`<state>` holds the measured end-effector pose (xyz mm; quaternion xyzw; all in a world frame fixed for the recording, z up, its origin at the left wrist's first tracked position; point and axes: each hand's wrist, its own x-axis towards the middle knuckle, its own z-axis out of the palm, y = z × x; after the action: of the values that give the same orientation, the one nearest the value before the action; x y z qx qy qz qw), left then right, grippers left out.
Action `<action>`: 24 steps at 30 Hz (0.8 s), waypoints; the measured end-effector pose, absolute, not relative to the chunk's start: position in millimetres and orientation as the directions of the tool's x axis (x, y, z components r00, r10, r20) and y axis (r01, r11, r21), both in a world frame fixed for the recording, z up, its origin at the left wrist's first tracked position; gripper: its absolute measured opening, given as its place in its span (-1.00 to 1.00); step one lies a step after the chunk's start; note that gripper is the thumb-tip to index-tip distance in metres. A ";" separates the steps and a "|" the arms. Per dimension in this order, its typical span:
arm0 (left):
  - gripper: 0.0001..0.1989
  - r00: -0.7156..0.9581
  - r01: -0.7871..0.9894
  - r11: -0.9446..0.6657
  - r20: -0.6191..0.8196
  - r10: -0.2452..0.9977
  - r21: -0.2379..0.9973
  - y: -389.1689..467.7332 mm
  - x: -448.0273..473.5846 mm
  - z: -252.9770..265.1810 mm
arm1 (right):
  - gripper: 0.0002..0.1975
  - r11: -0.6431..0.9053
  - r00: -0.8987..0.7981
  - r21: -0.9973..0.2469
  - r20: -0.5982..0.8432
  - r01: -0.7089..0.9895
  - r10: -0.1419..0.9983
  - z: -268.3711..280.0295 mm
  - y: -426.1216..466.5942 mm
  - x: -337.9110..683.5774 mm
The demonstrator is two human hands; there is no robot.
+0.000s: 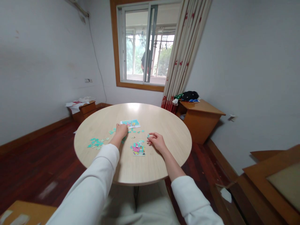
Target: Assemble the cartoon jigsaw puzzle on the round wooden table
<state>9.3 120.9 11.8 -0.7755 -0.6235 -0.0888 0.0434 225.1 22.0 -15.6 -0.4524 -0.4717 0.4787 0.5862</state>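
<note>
My right hand (157, 142) pinches a small jigsaw puzzle piece (148, 136) between thumb and fingers, just above the table to the right of the partly joined puzzle (138, 148). That joined section is pink, white and teal, with a straight lower edge. Beside the lower edge of a printed picture sheet (133, 123), my left hand (122, 130) has its fingers curled down. Whatever those fingers hold, if anything, is hidden. Loose teal puzzle pieces (96, 142) lie in a cluster on the left of the table, and several more are scattered between my hands.
The round pale wood table (164, 122) carries all the pieces. A wooden cabinet (199, 115) with a pile of cloth (190, 96) stands behind it on the right. At the back left is a low drawer unit (87, 108). A person (145, 62) shows beyond the window.
</note>
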 end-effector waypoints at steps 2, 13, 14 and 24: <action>-0.67 0.182 0.979 -0.197 0.216 0.959 0.049 120.7 8.5 9.5 | -0.64 0.133 0.092 -0.982 0.121 -0.135 0.988 -15.4 22.2 225.9; -0.57 -0.045 0.992 0.026 0.163 0.986 0.121 119.3 3.1 5.0 | -0.66 0.138 0.101 -0.981 0.125 -0.139 0.987 -16.1 22.2 225.4; -0.57 -0.027 0.993 0.010 0.142 0.989 0.120 119.6 2.7 4.9 | -0.66 0.140 0.100 -0.980 0.126 -0.141 0.987 -16.3 22.4 225.4; -0.66 0.061 0.994 -0.068 0.074 0.995 0.085 123.7 -1.2 14.5 | -0.65 0.134 0.090 -0.982 0.123 -0.136 0.988 -17.7 24.3 226.8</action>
<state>-1.2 123.7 14.5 -0.7285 -0.6827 -0.0562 -0.0060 226.8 24.3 -17.7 -0.4498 -0.4738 0.4801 0.5853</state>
